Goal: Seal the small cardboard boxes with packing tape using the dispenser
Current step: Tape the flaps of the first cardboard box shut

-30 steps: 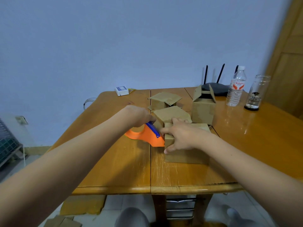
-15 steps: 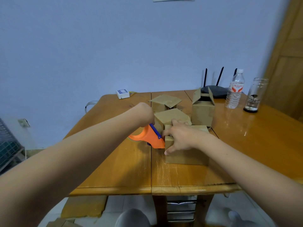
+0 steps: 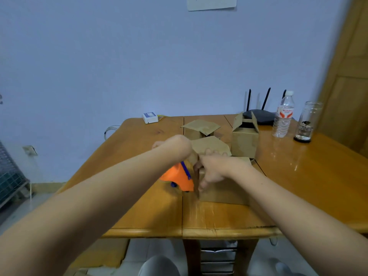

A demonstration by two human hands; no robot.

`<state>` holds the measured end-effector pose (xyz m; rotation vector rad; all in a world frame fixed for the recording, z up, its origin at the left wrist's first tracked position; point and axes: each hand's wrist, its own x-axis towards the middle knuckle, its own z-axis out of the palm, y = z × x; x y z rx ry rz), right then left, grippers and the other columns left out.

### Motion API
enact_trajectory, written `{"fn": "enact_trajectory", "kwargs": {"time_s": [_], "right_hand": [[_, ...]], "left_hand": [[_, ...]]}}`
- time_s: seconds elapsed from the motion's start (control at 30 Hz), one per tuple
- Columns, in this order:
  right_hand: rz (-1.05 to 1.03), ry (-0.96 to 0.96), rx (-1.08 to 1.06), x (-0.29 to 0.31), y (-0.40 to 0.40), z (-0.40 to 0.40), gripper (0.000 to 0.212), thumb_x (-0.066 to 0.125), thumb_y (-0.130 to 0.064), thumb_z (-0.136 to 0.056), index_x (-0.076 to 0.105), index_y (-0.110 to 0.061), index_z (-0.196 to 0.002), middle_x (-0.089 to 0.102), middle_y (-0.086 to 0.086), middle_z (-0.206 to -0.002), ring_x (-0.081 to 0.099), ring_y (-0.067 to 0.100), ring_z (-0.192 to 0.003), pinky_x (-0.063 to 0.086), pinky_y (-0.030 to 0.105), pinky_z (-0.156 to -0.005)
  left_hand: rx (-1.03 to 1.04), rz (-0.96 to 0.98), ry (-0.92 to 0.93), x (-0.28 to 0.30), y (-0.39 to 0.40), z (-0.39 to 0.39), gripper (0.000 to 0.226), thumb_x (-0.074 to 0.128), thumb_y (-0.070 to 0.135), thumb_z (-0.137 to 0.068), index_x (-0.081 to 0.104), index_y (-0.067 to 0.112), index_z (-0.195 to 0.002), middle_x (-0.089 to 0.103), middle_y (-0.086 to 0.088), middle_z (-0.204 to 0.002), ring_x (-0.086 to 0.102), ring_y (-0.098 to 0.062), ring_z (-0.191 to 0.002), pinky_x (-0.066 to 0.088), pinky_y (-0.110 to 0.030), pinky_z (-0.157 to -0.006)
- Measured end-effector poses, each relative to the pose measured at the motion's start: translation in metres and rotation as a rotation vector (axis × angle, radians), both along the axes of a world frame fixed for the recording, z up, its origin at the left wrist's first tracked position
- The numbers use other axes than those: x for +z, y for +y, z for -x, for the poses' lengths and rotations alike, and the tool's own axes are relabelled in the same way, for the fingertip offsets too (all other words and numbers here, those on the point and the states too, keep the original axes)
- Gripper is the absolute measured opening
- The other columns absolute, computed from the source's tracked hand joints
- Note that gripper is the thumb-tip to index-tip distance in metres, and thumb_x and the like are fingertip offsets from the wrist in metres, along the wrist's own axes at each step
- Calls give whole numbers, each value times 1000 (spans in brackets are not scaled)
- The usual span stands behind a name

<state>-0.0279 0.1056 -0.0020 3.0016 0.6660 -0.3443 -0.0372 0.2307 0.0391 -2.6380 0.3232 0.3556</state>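
The nearest box [image 3: 223, 191] sat on the bench [image 3: 308, 176], close to its near edge, flaps down. All places below are given from that box. The right hand [image 3: 214, 168] lay over its top left corner, fingers curled down across the left face and pressing the cardboard there; whether they pinched a tape end could not be told through the blur. Just left of the box, touching or almost touching its left face, stood the orange tape dispenser [image 3: 179, 178] with a blue strip along its edge. The left hand [image 3: 175, 144] came in above it, wrist bent downward; its fingers were hidden behind the wrist, so the grip on the handle could not be seen, though the hand seemed to carry the dispenser.

The move ahead, as I judged it, turned on this: the dispenser was at the left end of the box, and the seam seemed to run left to right across the top, away from the left hand. So the left hand would draw the tape rightward over the top while the right hand steadied the box.

Behind the box stood three more boxes with flaps raised or loose, the rearmost right one [image 3: 246, 140] open upward. Farther back right were a water bottle [image 3: 283, 116] and a glass jar [image 3: 307, 122].
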Motion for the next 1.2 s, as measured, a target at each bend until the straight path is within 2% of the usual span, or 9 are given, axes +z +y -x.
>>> {"fn": "enact_trajectory", "kwargs": {"time_s": [0.13,0.27,0.43,0.57,0.7,0.83,0.93,1.07,1.2], "right_hand": [[-4,38,8,2,-1,-2,39,82,-54,-72,60,-39,-100,40,8,-127,41,37,-123,35,56,-106],[-12,23,9,-1,1,-1,34,83,-53,-71,55,-42,-89,41,7,-127,41,36,-123,34,57,-105],[-49,31,20,-3,1,1,23,83,-49,-72,63,-44,-83,41,3,-122,39,34,-124,29,58,-106],[-85,-15,44,-10,-4,0,31,79,-53,-74,66,-50,-102,43,4,-130,36,34,-129,26,55,-107],[-164,-36,70,-11,-10,0,85,75,-60,-78,24,-59,-147,38,9,-149,32,34,-141,25,55,-114],[-555,41,56,8,-27,2,90,77,-54,-81,23,-49,-153,31,-5,-161,36,19,-144,36,43,-115],[-496,5,9,20,-42,4,92,71,-66,-79,22,-46,-154,35,-4,-158,40,17,-141,38,46,-114],[-337,-54,-94,14,-64,2,87,54,-74,-86,20,-39,-157,33,3,-160,39,26,-142,37,51,-114],[-470,-93,-391,2,-91,1,78,48,-64,-95,22,-27,-159,35,14,-159,36,34,-144,36,52,-115]], "left_hand": [[202,-153,-49,34,47,-5,20,54,18,-99,64,18,-82,55,5,-73,49,-11,-61,44,-20,-59],[286,-153,156,11,89,-14,24,61,38,-93,66,17,-102,70,6,-84,63,-14,-68,53,-29,-76],[472,388,199,-40,117,-15,26,57,15,-93,55,5,-117,75,-16,-99,76,-27,-68,61,-32,-74],[486,482,79,-73,120,-13,35,71,28,-88,58,6,-113,69,-11,-98,73,-21,-65,62,-31,-63],[464,554,-10,-80,117,-6,48,78,22,-83,59,10,-125,61,-7,-104,70,-22,-75,60,-28,-58],[420,468,0,-69,110,-2,60,74,33,-87,49,16,-139,60,-7,-124,67,-23,-91,60,-34,-80],[291,424,-171,-55,92,-2,49,61,34,-96,50,15,-138,60,-9,-132,60,-27,-113,54,-38,-93],[161,882,-225,-43,42,7,34,43,32,-106,59,14,-130,69,-14,-117,64,-30,-108,52,-35,-90],[338,1201,-26,-48,8,10,57,30,55,-103,50,14,-136,66,-14,-115,71,-33,-91,60,-45,-85]]}}
